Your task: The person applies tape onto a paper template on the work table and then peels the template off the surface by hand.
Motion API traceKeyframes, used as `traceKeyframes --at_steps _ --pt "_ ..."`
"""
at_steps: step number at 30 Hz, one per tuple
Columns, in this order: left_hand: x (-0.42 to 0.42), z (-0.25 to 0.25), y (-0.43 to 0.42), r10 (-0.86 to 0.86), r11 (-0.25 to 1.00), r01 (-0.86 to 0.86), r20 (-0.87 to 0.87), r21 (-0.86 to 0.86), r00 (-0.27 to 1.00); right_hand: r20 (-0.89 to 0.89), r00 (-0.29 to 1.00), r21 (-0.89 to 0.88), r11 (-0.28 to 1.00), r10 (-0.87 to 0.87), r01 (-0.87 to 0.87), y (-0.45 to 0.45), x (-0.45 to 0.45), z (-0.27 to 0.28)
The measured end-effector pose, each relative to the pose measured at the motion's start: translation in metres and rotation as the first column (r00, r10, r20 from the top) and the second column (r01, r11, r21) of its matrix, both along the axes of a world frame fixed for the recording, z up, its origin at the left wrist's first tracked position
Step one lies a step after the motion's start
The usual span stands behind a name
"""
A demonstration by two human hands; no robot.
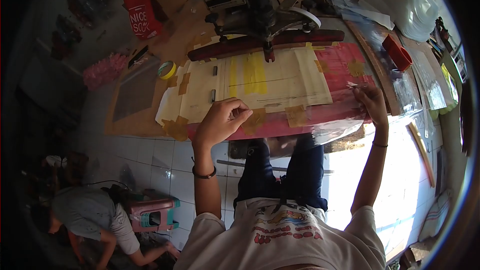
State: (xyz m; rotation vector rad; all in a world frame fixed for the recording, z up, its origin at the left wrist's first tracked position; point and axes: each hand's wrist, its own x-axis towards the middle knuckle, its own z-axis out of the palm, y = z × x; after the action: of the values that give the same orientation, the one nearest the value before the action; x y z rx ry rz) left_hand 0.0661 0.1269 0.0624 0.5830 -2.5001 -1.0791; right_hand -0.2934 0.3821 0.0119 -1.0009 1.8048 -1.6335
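Observation:
My left hand (223, 120) is closed, thumb and forefinger together, over the front left part of the work surface. Whatever it may pinch does not show. My right hand (371, 101) is closed at the right end, its fingertips on a small glinting bit of clear plastic film. More of this clear plastic film (340, 130) hangs over the front edge. Beneath both hands lies a cream sheet (292, 82) with yellow strips, fixed by brown tape (296, 116) over a red surface (345, 60). Behind stands a machine with a long dark red bar (310, 37), raised above the sheet.
A yellow tape roll (167, 70) and a red bag (142, 14) sit at the left. A red container (396, 53) and stacked clear plastic (400, 5) are at the right. Another person (90, 215) bends low beside a pink and green stool (154, 214).

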Motion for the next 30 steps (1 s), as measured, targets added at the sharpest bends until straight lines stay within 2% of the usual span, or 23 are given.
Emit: traceKeyframes --at_steps 4,6,9,12,18,19,22,24,27,28,29,30 --pt "-0.003 -0.011 -0.004 -0.012 1.000 0.012 0.022 0.022 1.000 -0.046 0.998 -0.065 0.997 -0.047 0.044 0.002 -0.002 -0.012" --pt "-0.003 -0.017 -0.005 -0.006 0.998 0.005 0.010 0.064 1.000 -0.013 0.999 -0.044 0.998 -0.036 0.035 0.004 -0.004 -0.013" --pt "-0.001 -0.015 -0.006 -0.012 0.998 0.006 0.083 0.069 0.996 0.041 0.999 -0.025 1.000 -0.014 0.015 0.009 -0.003 -0.007" --pt "-0.001 -0.018 -0.008 -0.031 0.999 0.029 0.044 0.029 0.999 0.017 0.999 -0.035 0.999 -0.033 0.033 0.009 -0.004 -0.010" --pt "-0.006 -0.049 -0.015 -0.028 0.999 0.023 -0.179 -0.032 0.983 -0.021 0.990 -0.023 0.990 -0.136 0.136 0.009 -0.001 -0.016" --pt "-0.006 -0.054 -0.015 0.004 1.000 -0.003 -0.206 0.004 0.978 -0.025 0.986 -0.011 0.987 -0.163 0.163 0.009 0.001 -0.016" --pt "-0.004 -0.063 -0.015 0.094 0.995 -0.079 -0.286 0.064 0.953 0.024 0.997 -0.090 0.993 -0.076 0.078 0.011 -0.001 -0.022" --pt "-0.003 -0.064 -0.017 0.128 0.992 -0.125 -0.354 0.033 0.926 -0.053 0.998 -0.070 0.997 -0.030 0.026 0.012 0.001 -0.022" --pt "-0.004 -0.069 -0.016 0.187 0.982 -0.159 -0.425 0.101 0.885 -0.107 0.989 -0.081 0.990 0.106 -0.115 0.009 0.003 -0.018" --pt "-0.006 -0.071 -0.016 0.201 0.979 -0.192 -0.442 0.066 0.874 -0.112 0.981 -0.087 0.982 0.158 -0.168 0.011 0.002 -0.019" --pt "-0.008 -0.074 -0.016 0.214 0.974 -0.223 -0.458 0.034 0.863 -0.175 0.958 0.010 0.974 0.225 -0.227 0.014 -0.004 -0.019" --pt "-0.009 -0.075 -0.015 0.227 0.967 -0.256 -0.475 0.004 0.850 -0.106 0.964 -0.049 0.967 0.244 -0.250 0.014 -0.007 -0.014"
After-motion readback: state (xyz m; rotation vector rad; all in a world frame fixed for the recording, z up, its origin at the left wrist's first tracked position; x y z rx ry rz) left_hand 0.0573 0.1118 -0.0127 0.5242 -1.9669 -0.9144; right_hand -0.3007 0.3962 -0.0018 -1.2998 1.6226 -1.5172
